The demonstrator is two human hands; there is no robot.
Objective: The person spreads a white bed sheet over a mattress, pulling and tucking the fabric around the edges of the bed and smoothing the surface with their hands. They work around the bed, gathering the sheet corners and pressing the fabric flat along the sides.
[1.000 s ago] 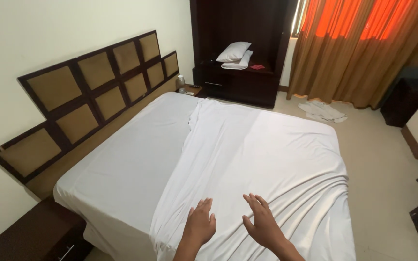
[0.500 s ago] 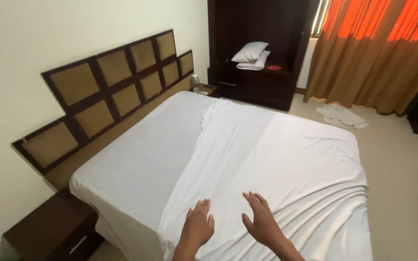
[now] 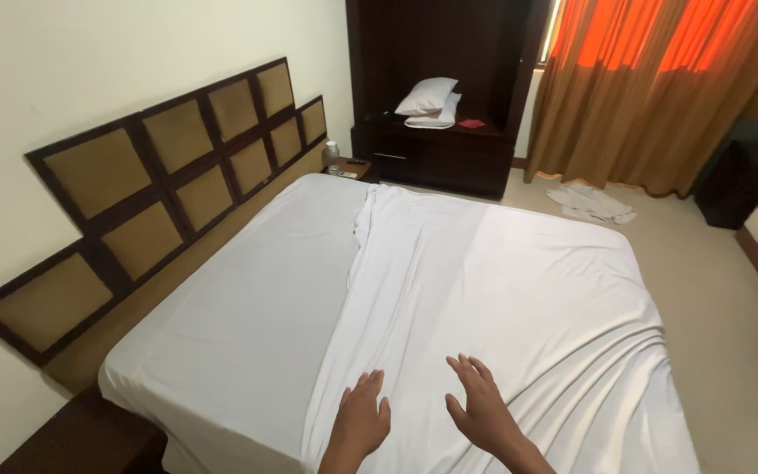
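Left hand: the left hand is lying palm down at 6 o'clock, fingers spread and almost flat, gripping nothing; it is pressing on the top sheet just inside that sheet's folded edge.
Right hand: the right hand is hovering or lightly resting just to the right of the left one, palm down, fingers fanned and slightly curled, also holding nothing; I cannot tell whether it is touching the cloth.
Hand pose: both forearms are entering from the bottom edge and pointing toward 12 o'clock, side by side, near each other but apart, in a flattening pose rather than a gripping one.
Top sheet: the white top sheet is lying over the right part of the bed, its long edge running from 6 toward 12 o'clock; creases are fanning out toward 4 o'clock, probably because the cloth is hanging over that corner.
Bed: the mattress cover is showing bare at 9 o'clock, where the top sheet is not reaching.
Headboard: a dark-framed headboard with tan panels is standing against the wall at 10 o'clock.
Pillows: two white pillows are sitting stacked on a dark cabinet at 12 o'clock, off the bed.
Floor linen: a crumpled white cloth is lying on the floor at 1 o'clock, below the orange curtain.
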